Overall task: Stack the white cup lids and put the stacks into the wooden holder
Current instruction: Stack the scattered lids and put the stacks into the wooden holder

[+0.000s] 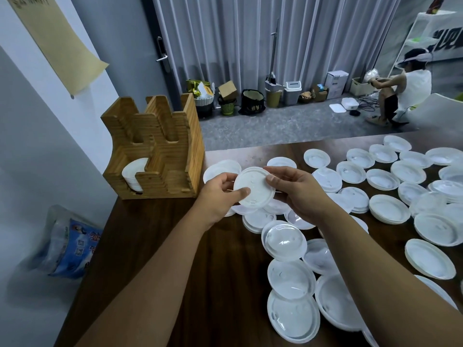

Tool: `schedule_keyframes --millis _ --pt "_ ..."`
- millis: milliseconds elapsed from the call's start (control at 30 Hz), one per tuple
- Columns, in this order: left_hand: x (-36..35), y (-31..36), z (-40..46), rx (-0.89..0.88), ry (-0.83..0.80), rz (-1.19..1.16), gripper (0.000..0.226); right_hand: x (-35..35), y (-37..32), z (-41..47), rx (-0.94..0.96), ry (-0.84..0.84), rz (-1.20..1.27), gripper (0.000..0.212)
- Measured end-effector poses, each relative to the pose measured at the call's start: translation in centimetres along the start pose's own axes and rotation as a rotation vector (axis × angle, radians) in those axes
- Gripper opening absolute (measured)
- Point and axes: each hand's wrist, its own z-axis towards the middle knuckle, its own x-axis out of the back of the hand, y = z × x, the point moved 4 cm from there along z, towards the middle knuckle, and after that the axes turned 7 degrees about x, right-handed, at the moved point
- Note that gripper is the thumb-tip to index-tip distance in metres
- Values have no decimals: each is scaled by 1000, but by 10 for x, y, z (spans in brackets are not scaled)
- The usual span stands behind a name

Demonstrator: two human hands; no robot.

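White lid (254,187) held up over the dark worktop (155,246), pinched at its rim from both sides: left hand (220,194) thumb on the near-left edge, right hand (293,189) fingers curled round the right edge. Possibly more than one lid there; cannot tell. Wooden holder (155,149) at back left of worktop, one short stack of lids (132,175) already in its front-left slot, other slots look empty. Many loose lids (290,279) scattered right and near. Step, by judgement: still stacking. Next likely calls for nesting onto another loose lid, rims aligned, then carrying left to a free slot.
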Motion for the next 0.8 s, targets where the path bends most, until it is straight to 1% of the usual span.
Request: schedule_keyframes --millis 67,133,233,367,467,567,633,733,800 --pt "0 0 4 8 -31 -24 36 2 0 3 27 27 -31 39" --pt "1 3 7 2 -18 -45 38 1 0 4 40 41 -42 40" --pt "2 4 9 -22 18 -39 36 -1 1 6 32 24 -14 34" --pt "4 3 10 -51 49 -29 32 -4 1 8 6 -8 66 41" --pt "3 4 12 -28 3 -35 42 -5 1 9 21 16 33 35" --pt "1 3 13 6 -36 -18 55 -5 0 9 65 84 -66 25" --pt "1 3 14 9 -41 -24 59 -6 -1 9 89 126 -109 21" --pt "0 2 13 -14 -24 -23 56 -6 -2 11 93 138 -134 20" --pt "1 1 13 -19 3 -36 48 -6 -1 11 69 106 -118 22"
